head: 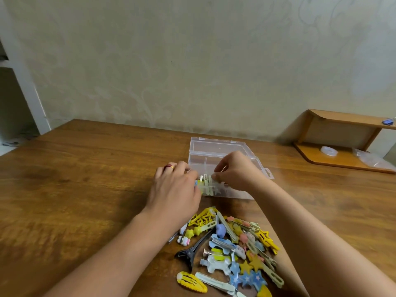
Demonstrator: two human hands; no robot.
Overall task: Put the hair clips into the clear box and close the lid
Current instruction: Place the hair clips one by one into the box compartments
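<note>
On a wooden table [85, 179] a clear box [216, 155] stands with its lid open. Pale yellow clips [206, 185] are pinched at its front rim by the left hand [175, 189] and right hand [235, 170]. Colourful hair clips [233, 247] are piled nearer.

— How's your light?
— Soft, even daylight; your hands cast faint shadows leftward on the worktop [85, 189], which shows a mild sheen.
— Sharpness?
— Your left hand [173, 189] and right hand [235, 170] look slightly soft; the edges bow with wide-angle distortion.
</note>
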